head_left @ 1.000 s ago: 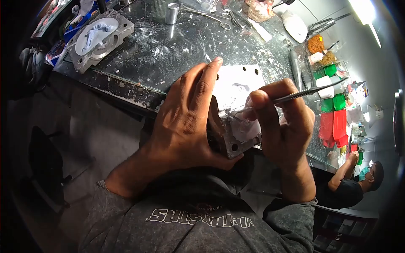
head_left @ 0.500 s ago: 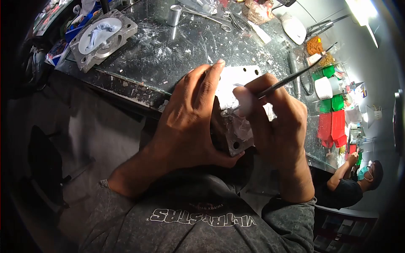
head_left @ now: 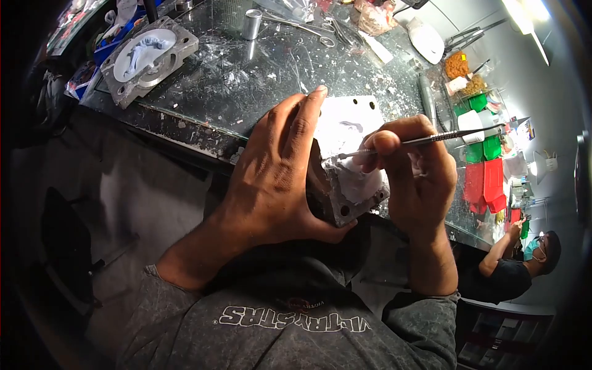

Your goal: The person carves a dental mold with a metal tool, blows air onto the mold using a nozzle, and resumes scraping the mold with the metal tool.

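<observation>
A metal dental flask half [head_left: 359, 210] filled with white plaster [head_left: 336, 137] lies tilted at the table's front edge, brightly lit. A small grey curved shape shows in the plaster. My left hand [head_left: 271, 163] is closed around the flask's left side, fingers along the far part and thumb at the near corner. In my right hand [head_left: 422, 169], a slim metal carving tool [head_left: 472, 132] with a knurled grip is pinched between thumb and fingers. Its working tip reaches the plaster near the flask's left rim; my fingers partly cover the right side.
Another flask half [head_left: 180, 49] with pale blue material rests at the far left. A metal cylinder [head_left: 252, 26], scissors [head_left: 325, 41] and a handpiece [head_left: 427, 92] lie on the dark, debris-strewn table. Red bins [head_left: 484, 185] stand right. A co-worker [head_left: 515, 271] sits beyond.
My right hand has shifted slightly right and rolled, bringing the tool's shaft nearer to level. More of the plaster and the grey shape now shows. My left hand stays in place.
</observation>
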